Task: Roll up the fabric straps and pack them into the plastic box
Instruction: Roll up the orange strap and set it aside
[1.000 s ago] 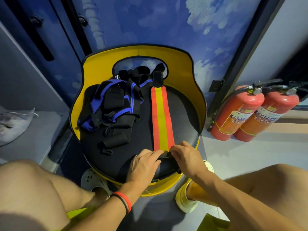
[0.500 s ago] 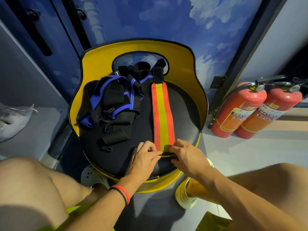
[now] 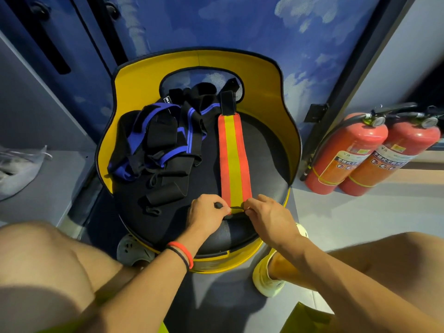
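L hand (image 3: 206, 212) + R hand (image 3: 266, 212) pinch near end of orange-yellow strap (image 3: 234, 159); roll looks abt to start.
Each hand nips one corner w/ thumb + fingertips; rest of strap lies flat up the black seat (image 3: 264, 150). Prob. light, soft, floppy: hold both edges, roll tight or it'll skew. Black/blue straps (image 3: 163, 145) heaped just left of it. Plastic box not in view.

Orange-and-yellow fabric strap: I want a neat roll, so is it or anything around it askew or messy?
The orange-and-yellow fabric strap lies flat and straight on the round black seat cushion, its near end pinched by the left hand and right hand. Only the black-and-blue fabric straps look untidy, heaped in a tangle left of it.
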A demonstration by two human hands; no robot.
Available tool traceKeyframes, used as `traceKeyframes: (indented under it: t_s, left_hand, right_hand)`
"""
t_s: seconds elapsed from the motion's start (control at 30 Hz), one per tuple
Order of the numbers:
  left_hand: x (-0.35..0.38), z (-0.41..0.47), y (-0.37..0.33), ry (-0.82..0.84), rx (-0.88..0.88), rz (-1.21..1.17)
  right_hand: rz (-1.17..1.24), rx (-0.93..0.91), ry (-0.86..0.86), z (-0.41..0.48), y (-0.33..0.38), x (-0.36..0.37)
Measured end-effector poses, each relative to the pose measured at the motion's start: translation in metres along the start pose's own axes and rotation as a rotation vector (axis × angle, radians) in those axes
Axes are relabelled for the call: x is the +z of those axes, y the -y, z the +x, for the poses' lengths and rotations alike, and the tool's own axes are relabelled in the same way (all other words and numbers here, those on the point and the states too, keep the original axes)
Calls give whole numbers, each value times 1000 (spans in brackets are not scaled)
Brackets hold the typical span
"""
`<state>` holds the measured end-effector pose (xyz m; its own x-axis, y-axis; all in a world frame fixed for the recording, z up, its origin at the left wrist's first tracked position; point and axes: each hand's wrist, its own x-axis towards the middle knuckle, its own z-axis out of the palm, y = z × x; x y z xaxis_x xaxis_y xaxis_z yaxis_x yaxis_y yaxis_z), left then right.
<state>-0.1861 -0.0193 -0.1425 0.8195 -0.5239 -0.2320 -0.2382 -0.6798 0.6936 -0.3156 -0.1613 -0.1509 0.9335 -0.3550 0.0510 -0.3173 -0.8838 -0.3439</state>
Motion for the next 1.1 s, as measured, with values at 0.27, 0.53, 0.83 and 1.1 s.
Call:
traceKeyframes:
  t_s: [0.27,0.53,0.83,1.1]
  left_hand:
    - [10,-4,-8,-152,107,155]
    - [13,-14,30,-175,650,440]
    - [-4,10,15,29,302,-16]
    - [-7,32,-3,36,55,-11]
  right_hand:
    - [-2,0,-40,19,-10,10]
    - [-48,31,19,30,-14,18]
    - [64,-53,-99,22,-17,15]
    - [55,-152,-72,17,-34,9]
